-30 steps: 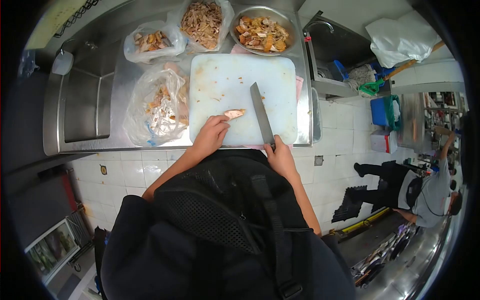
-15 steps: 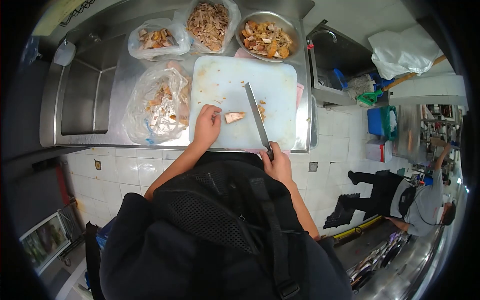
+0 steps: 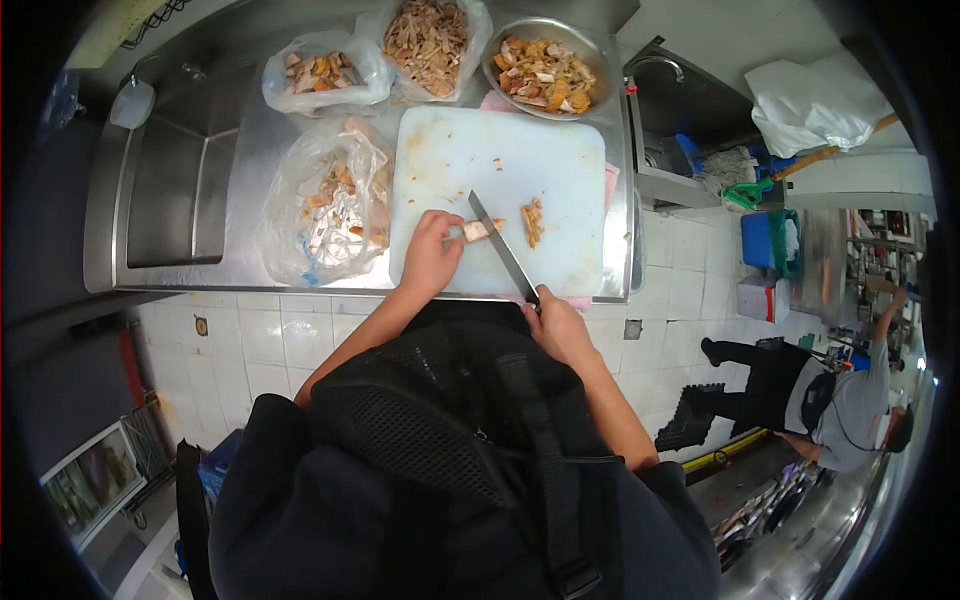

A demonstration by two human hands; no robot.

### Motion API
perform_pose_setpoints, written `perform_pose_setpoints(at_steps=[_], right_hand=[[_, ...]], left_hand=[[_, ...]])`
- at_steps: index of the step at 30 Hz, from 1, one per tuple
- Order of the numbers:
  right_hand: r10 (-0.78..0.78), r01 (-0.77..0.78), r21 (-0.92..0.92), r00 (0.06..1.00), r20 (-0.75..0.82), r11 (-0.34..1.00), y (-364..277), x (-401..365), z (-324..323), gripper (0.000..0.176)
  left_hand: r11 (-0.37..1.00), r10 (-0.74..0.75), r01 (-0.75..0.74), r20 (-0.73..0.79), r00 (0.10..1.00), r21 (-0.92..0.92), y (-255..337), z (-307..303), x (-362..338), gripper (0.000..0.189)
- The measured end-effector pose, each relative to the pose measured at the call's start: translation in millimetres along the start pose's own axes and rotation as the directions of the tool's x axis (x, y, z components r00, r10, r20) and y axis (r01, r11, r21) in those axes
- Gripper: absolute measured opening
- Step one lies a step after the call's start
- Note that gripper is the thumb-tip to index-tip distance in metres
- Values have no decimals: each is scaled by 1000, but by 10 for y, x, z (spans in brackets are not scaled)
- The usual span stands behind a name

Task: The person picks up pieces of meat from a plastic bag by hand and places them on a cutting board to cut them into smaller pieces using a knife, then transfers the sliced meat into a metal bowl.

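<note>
My right hand [image 3: 553, 322] is closed round the handle of a long knife [image 3: 507, 250] at the front edge of the white cutting board [image 3: 560, 150]. The blade slants up and left, across the right part of a piece of meat [image 3: 476, 231]. My left hand [image 3: 433, 250] lies on the board with bent fingers, its fingertips at the left end of that piece. A small heap of cut strips [image 3: 532, 222] rests to the right of the blade, with crumbs scattered above.
Behind the board stand a metal bowl of chopped meat [image 3: 545, 75] and two open bags, [image 3: 428, 50] one fuller than the other. A larger plastic bag [image 3: 330, 210] lies left of the board. A sink [image 3: 180, 190] is farther left. Another person [image 3: 845, 400] stands at the far right.
The knife has moved left from beside the strips onto the piece of meat. My left hand has come up to that piece, and the strips right of the blade are now fully uncovered.
</note>
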State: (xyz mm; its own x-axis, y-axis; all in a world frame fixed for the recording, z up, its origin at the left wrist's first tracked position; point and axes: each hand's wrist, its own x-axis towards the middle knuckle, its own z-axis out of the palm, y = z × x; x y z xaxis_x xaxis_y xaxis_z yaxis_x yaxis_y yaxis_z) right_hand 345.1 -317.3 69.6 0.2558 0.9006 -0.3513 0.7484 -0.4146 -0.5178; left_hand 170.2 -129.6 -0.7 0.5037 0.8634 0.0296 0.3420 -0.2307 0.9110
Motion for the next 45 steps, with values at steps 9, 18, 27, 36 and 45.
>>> perform_pose_setpoints(at_steps=[9, 18, 27, 36, 45], right_hand=[[40, -43, -92, 998, -38, 995, -12, -34, 13, 24], [-127, 92, -104, 910, -396, 990, 131, -274, -21, 27], [-180, 188, 614, 981, -75, 767, 368, -164, -202, 27], [337, -132, 829, 939, -72, 544, 467, -196, -169, 24], [332, -282, 531, 943, 2, 799, 747, -211, -28, 38]], left_hand=[[939, 136, -216, 289, 948, 267, -29, 72, 198, 27], [987, -91, 99, 65, 994, -130, -76, 3, 423, 37], [-140, 8, 752, 759, 651, -644, 331, 251, 731, 50], [-283, -388, 725, 766, 512, -628, -99, 379, 1013, 27], [203, -217, 483, 442, 871, -852, 1298, 183, 2313, 34]])
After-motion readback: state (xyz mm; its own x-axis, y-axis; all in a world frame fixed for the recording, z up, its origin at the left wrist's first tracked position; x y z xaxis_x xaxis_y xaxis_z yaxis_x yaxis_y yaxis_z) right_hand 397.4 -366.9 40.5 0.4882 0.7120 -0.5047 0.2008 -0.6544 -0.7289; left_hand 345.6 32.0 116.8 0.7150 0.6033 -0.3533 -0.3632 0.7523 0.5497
